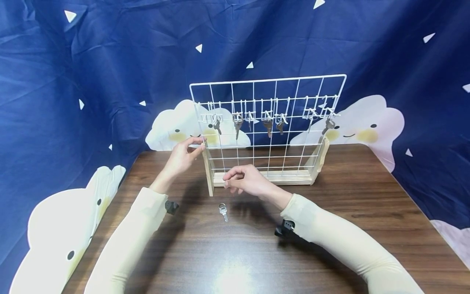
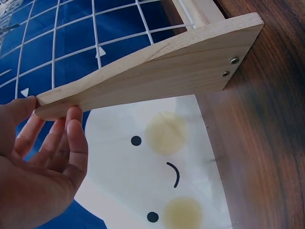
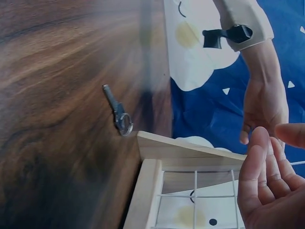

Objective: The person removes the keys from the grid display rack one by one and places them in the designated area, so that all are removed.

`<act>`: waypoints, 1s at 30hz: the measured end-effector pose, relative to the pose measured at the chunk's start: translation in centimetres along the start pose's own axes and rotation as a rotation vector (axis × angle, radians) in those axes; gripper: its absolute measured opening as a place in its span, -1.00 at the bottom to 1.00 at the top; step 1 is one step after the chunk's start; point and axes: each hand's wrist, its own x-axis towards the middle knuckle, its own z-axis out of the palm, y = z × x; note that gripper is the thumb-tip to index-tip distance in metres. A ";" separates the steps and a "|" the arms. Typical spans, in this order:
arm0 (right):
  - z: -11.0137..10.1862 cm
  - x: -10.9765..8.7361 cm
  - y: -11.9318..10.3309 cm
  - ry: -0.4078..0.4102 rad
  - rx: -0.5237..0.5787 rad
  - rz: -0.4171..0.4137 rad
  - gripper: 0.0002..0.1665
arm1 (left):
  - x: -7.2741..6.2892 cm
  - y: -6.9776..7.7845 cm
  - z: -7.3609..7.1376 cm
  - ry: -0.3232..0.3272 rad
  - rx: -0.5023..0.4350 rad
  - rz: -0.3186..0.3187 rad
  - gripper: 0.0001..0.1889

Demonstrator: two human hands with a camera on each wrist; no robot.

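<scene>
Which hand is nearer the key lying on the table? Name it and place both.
Right. The right hand is raised beyond the key, slightly to its right. The left hand is farther beyond, to its left, gripping the wooden side panel.

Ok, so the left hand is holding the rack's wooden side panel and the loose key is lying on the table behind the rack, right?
Not quite: the loose key lies on the table in front of the rack, as the head view shows. The left hand does hold its wooden side panel.
</scene>
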 end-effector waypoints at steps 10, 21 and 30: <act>-0.2 0.0 -1.8 0.049 -0.004 -0.080 -0.77 | 0.0 0.0 0.1 -0.009 -0.050 -0.013 -0.63; -0.5 0.0 -3.8 0.087 -0.007 -0.121 -0.77 | 0.0 -0.1 0.1 -0.006 -0.040 -0.020 -0.62; -0.7 0.4 -4.4 0.109 0.008 -0.132 -0.78 | 0.0 0.0 0.1 -0.012 -0.036 -0.033 -0.62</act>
